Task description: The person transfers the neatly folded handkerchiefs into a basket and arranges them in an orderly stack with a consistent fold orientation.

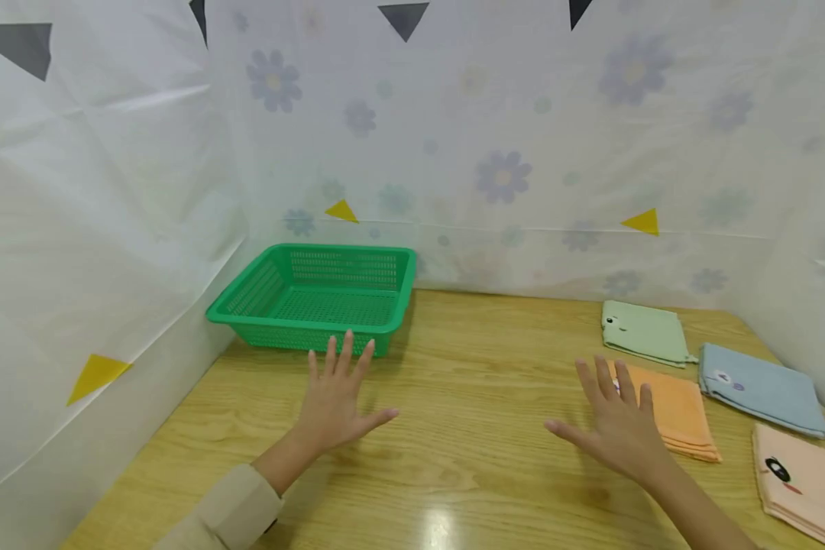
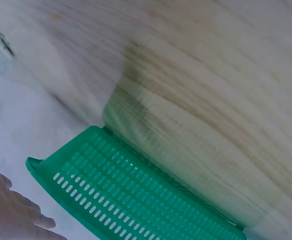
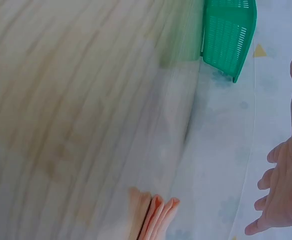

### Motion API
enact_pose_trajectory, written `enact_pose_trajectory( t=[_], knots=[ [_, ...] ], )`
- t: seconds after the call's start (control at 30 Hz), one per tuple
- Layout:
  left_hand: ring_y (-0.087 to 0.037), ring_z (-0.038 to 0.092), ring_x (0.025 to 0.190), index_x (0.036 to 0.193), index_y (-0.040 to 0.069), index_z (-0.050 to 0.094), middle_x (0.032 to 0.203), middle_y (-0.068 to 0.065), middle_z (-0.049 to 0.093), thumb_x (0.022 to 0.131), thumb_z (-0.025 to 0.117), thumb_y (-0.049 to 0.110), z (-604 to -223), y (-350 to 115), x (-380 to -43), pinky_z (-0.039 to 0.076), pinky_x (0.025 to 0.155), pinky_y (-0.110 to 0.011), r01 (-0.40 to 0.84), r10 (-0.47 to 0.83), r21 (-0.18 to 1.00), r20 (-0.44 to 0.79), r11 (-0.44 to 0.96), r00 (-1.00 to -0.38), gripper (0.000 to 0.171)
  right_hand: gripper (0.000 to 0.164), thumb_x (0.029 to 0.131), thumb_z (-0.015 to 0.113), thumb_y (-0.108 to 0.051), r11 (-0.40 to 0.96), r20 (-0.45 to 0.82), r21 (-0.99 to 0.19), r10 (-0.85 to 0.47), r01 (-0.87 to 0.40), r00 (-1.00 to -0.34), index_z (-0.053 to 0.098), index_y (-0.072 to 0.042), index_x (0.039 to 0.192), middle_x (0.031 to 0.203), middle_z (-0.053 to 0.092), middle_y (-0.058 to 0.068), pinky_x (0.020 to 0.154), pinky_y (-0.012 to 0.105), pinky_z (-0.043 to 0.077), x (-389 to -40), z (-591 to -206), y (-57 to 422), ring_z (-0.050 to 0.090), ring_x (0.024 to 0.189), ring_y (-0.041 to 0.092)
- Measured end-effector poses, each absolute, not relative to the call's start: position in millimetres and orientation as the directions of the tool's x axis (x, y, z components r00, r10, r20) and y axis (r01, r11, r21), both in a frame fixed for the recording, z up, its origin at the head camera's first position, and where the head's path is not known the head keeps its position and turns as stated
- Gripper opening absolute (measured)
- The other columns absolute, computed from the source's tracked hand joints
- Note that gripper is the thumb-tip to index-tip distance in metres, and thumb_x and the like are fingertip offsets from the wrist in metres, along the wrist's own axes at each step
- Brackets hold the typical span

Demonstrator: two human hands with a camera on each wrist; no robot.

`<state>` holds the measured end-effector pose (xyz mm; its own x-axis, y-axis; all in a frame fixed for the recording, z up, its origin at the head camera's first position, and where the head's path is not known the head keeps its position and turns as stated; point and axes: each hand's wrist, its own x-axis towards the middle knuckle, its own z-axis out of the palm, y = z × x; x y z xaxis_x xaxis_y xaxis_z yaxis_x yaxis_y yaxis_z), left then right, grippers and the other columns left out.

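Observation:
My left hand point(image 1: 333, 409) is held over the table with its fingers spread, just in front of a green plastic basket point(image 1: 399, 305). Nothing is in its grasp. In the left wrist view the perforated wall of the basket point(image 2: 130, 185) lies beyond the fingertips. Spread in the same way, my right hand point(image 1: 619, 428) is nearest to a folded orange towel point(image 1: 674, 409) and covers part of its left side in the head view. The right wrist view shows this hand point(image 3: 286, 185) holding nothing.
Beside the orange towel lie a folded green towel point(image 1: 646, 332), a blue towel point(image 1: 763, 389) and a pink towel point(image 1: 811, 481) on the wooden table point(image 1: 467, 428). White flowered sheeting point(image 1: 440, 99) walls the back and both sides.

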<state>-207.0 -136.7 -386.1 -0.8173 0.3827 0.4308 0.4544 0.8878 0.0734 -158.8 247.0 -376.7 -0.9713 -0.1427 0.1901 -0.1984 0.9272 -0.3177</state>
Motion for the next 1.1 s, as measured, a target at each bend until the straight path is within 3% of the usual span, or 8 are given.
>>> enact_pose_trajectory(
  t=[0.37, 0.7, 0.9, 1.1],
  knots=[
    [-0.050, 0.015, 0.137, 0.150, 0.015, 0.017, 0.152, -0.025, 0.017, 0.073, 0.010, 0.087, -388.0, -143.7, -209.9, 0.013, 0.103, -0.072, 0.442, 0.380, 0.059, 0.419, 0.895, -0.825, 0.105, 0.101, 0.080, 0.057, -0.062, 0.917, 0.225, -0.324, -0.164, -0.232, -0.960, 0.005, -0.010, 0.151, 0.154, 0.003, 0.025, 0.102, 0.073, 0.000, -161.4, -377.3, 231.1, -0.006, 0.140, 0.047],
    [-0.050, 0.016, 0.137, 0.149, 0.013, 0.022, 0.152, -0.025, 0.018, 0.076, 0.031, 0.084, -388.0, -151.6, -212.2, 0.013, 0.104, -0.072, 0.417, 0.355, 0.075, 0.404, 0.906, -0.843, 0.102, 0.101, 0.080, 0.057, -0.062, 0.904, 0.233, -0.342, -0.182, -0.256, -0.955, 0.007, -0.010, 0.151, 0.155, 0.002, 0.023, 0.104, 0.071, -0.004, -167.3, -379.8, 216.5, -0.006, 0.141, 0.045],
    [-0.050, 0.013, 0.138, 0.149, 0.013, 0.019, 0.154, -0.023, 0.010, 0.076, 0.036, 0.081, -388.7, -156.6, -213.8, 0.008, 0.105, -0.071, 0.400, 0.339, 0.102, 0.367, 0.911, -0.866, 0.102, 0.101, 0.080, 0.056, -0.064, 0.901, 0.227, -0.340, -0.200, -0.270, -0.953, 0.008, -0.010, 0.151, 0.155, 0.003, 0.023, 0.105, 0.069, -0.004, -171.4, -377.9, 205.1, -0.004, 0.142, 0.044],
    [-0.050, 0.015, 0.137, 0.149, 0.012, 0.022, 0.152, -0.025, 0.015, 0.076, 0.044, 0.078, -388.1, -158.9, -216.8, 0.010, 0.105, -0.071, 0.398, 0.337, 0.089, 0.386, 0.913, -0.859, 0.100, 0.102, 0.079, 0.056, -0.066, 0.902, 0.214, -0.332, -0.212, -0.275, -0.954, 0.009, -0.012, 0.151, 0.155, 0.004, 0.021, 0.105, 0.070, -0.001, -175.5, -378.1, 195.8, -0.003, 0.142, 0.042]
  ],
)
